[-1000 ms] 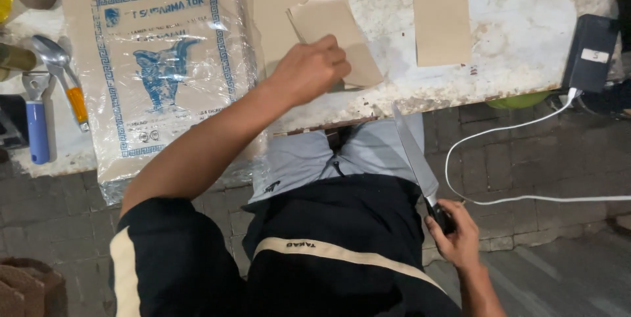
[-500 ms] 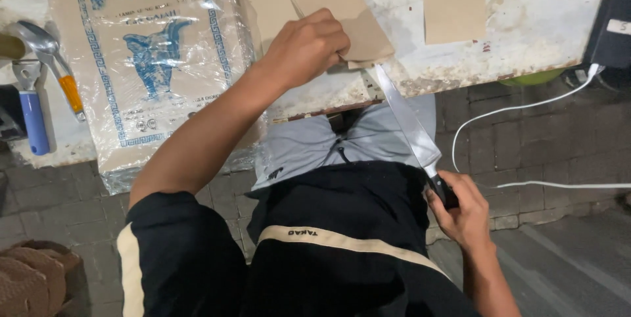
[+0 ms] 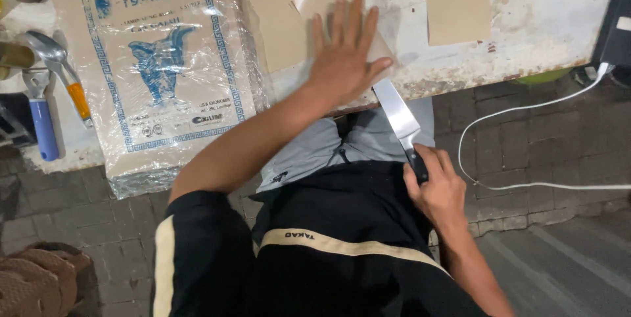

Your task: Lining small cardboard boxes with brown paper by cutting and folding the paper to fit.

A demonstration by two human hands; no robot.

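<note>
Brown paper sheet (image 3: 342, 11) lies flat on the worn white tabletop (image 3: 545, 8), near its front edge, partly overlapping a bigger brown sheet (image 3: 276, 8) on its left. Left hand (image 3: 345, 57) presses down on it, palm flat, fingers spread apart and pointing away from the body, thumb out to the right near the table edge. Right hand (image 3: 437, 192) is below the table edge, over the lap, fingers closed tight around the dark handle of a knife (image 3: 401, 120). Blade is long, flat and shiny, angled up and left; its tip reaches the table edge just beside the left thumb, going under the edge of the pressed sheet as far as I can tell. Exact contact between blade and paper is hidden by the hand.

Another brown paper piece (image 3: 457, 1) lies apart on the right part of the table. Plastic-wrapped pack of brown paper (image 3: 164, 74) with blue print sits on the left, hanging over the table front. Further left: a spoon (image 3: 46, 44), a tool with an orange handle (image 3: 79, 100), a blue-handled tool (image 3: 43, 126). White cable (image 3: 526, 110) runs from a dark device (image 3: 614, 34) at the right edge down across the paved floor (image 3: 559, 159). Person wears a black shirt with a cream stripe and grey shorts.
</note>
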